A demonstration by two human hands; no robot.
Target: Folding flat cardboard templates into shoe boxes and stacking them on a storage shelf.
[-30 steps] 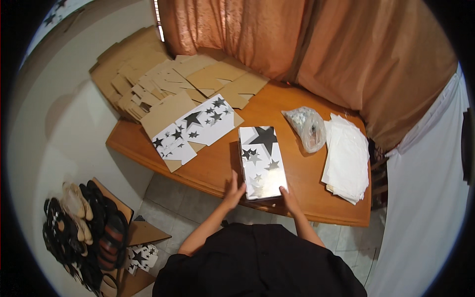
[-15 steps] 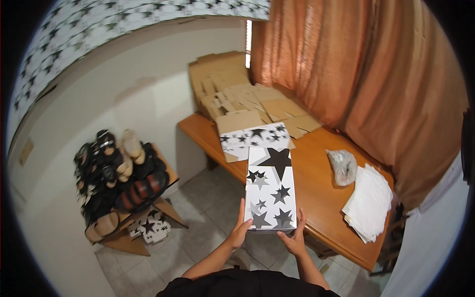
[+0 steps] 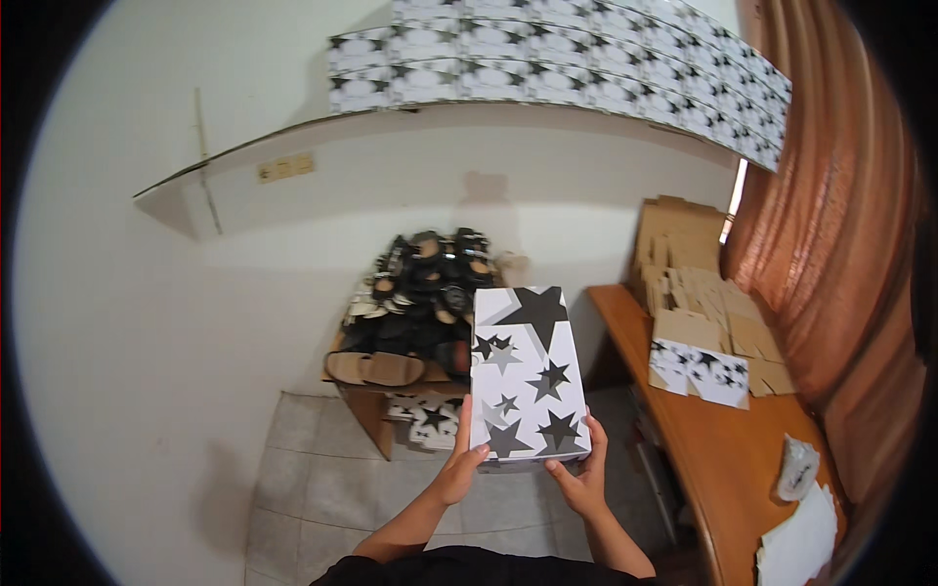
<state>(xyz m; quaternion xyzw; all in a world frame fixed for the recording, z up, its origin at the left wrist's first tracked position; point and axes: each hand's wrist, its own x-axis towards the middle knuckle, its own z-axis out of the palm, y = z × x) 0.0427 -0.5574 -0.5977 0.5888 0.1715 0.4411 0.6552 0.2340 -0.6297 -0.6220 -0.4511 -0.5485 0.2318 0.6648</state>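
Between my two hands is a closed shoebox (image 3: pixel 528 376), white with black and grey stars. My left hand (image 3: pixel 459 467) grips its near left corner, thumb on the lid's edge. At the near right corner my right hand (image 3: pixel 583 474) clasps it the same way. The box is held out level in front of me, above the floor. Just behind and left of it, shoes and sandals (image 3: pixel 425 278) crowd the top of a low wooden stand (image 3: pixel 363 415). A tan pair of slippers (image 3: pixel 376 368) lies at the stand's front edge.
Star-printed boxes (image 3: pixel 493 78) line a wall shelf (image 3: pixel 293 127) overhead. To the right, a wooden table (image 3: pixel 674 430) carries flattened cardboard (image 3: pixel 723 303), a star-printed piece (image 3: pixel 699 371), a plastic bag (image 3: pixel 797 467) and white paper sheets (image 3: pixel 801 537). Brown curtains (image 3: pixel 831 215) hang beside it.
My view has swung left, from the table toward the shoe stand and shelf. The shoebox has come along in both hands, now in front of the stand instead of the table.
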